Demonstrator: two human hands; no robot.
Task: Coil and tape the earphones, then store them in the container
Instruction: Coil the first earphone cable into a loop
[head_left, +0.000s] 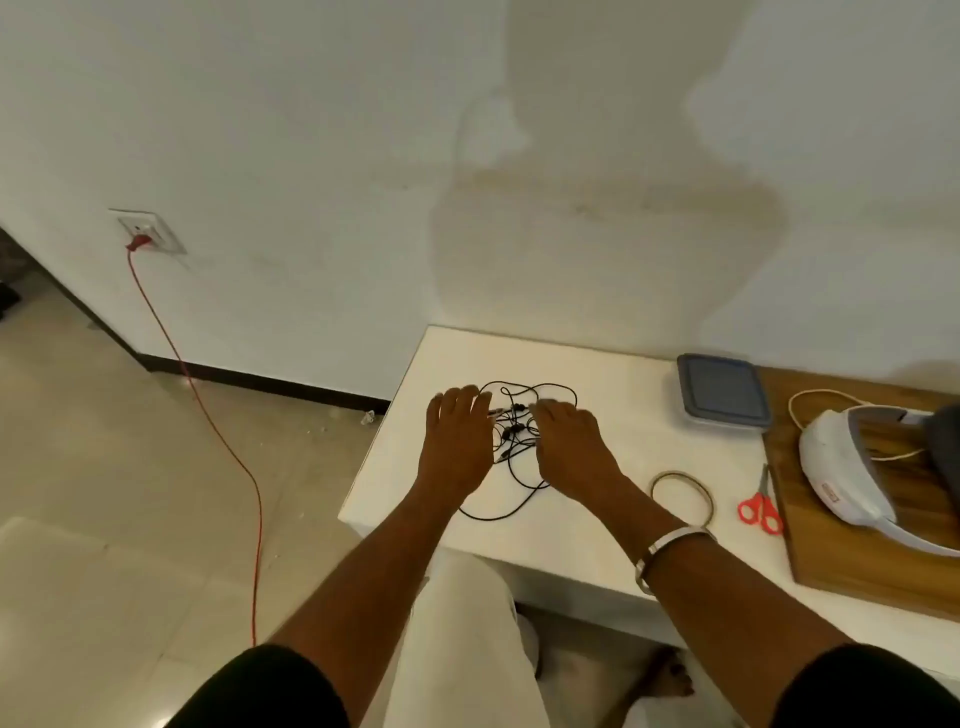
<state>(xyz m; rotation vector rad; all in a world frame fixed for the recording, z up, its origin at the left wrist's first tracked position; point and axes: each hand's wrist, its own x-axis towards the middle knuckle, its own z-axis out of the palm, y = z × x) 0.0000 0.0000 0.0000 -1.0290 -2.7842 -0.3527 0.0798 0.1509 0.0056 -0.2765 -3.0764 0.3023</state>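
Observation:
A tangle of black earphones (511, 431) lies loose on the white table (571, 525). My left hand (457, 441) rests palm down on the tangle's left side, fingers spread. On the right side, my right hand (574, 449) hovers or rests the same way, partly covering the wires. Neither hand grips anything that I can see. A roll of clear tape (682, 496) lies flat to the right of my right wrist. The container (723, 391), clear with a grey-blue lid on it, sits at the table's back right.
Red-handled scissors (760, 506) lie beside the tape. A wooden board (862, 519) at the right carries a white headset (852, 467) and a pale cable. A red cord (208, 415) runs from a wall socket across the floor at left.

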